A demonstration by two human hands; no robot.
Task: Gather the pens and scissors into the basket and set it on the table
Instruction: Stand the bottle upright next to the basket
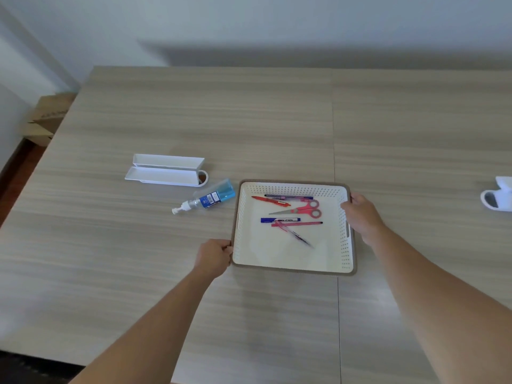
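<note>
A white perforated basket (pixel 279 256) with a brown rim sits over the middle of the wooden table (pixel 194 112). Inside lie pink-handled scissors (pixel 300 209), a red pen (pixel 270 200), a dark pen (pixel 288 195) along the far wall, a blue marker (pixel 280 220), a thin pink pen (pixel 297 223) and a blurred pink-and-dark pen (pixel 295 234). My left hand (pixel 213 256) grips the basket's near-left rim. My right hand (pixel 361 217) grips its right rim, fingers curled over the edge. Whether the basket rests on the table or hangs just above it is unclear.
A spray bottle (pixel 205 200) with a blue cap lies on its side just left of the basket. An open white case (pixel 165 171) sits behind it. A white object (pixel 498 196) stands at the right edge. Cardboard boxes (pixel 45 117) lie off the table's left side.
</note>
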